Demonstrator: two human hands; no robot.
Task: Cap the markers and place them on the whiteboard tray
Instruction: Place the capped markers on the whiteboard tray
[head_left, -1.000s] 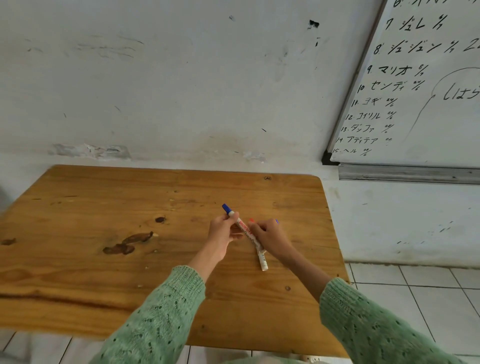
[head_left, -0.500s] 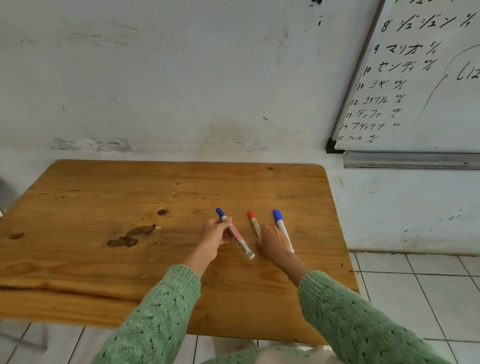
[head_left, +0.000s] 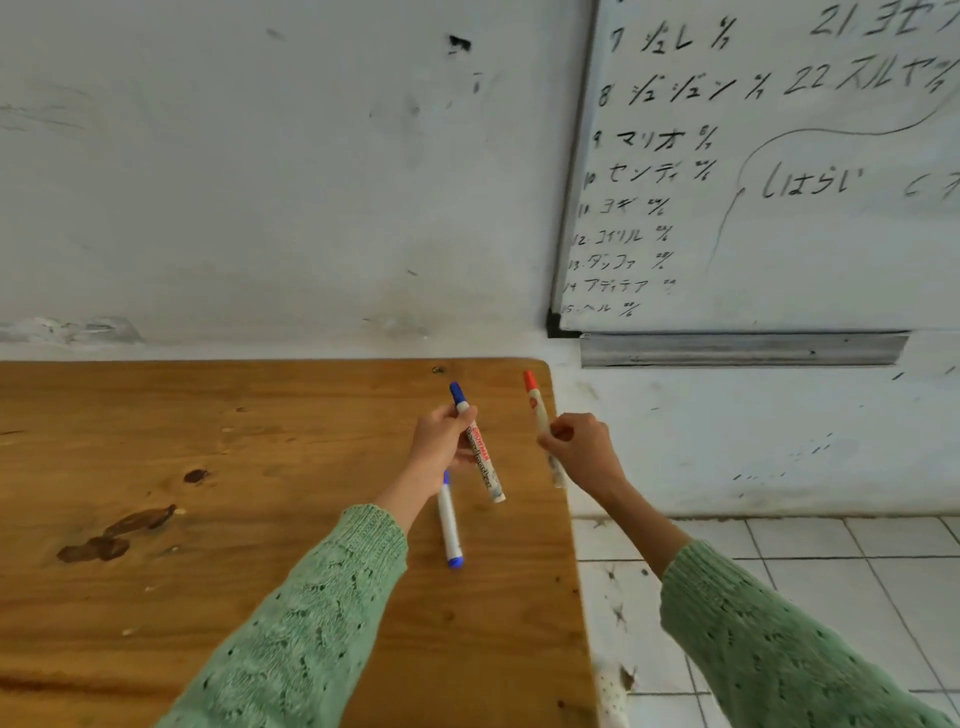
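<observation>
- Left hand (head_left: 441, 449): fingers closed around a blue marker (head_left: 478, 452), capped end up and away, held above the table (head_left: 208, 519).
- Right hand (head_left: 582, 452): fingertips pinched on a red marker (head_left: 540, 415), red cap uppermost, at the table's right edge.
- Second blue marker (head_left: 449, 525): lies loose on the table, below the left hand; cap looks seated, though partly hidden.
- Tray (head_left: 743, 351): grey ledge under the whiteboard (head_left: 779, 182), up and right of both hands; nothing visible in it.
- Step, judged: carry the held markers to the tray. Keep each level with the ledge, lay them lengthwise, release only once they rest flat.
- Risk, judged: a marker rolling off the ledge.
</observation>
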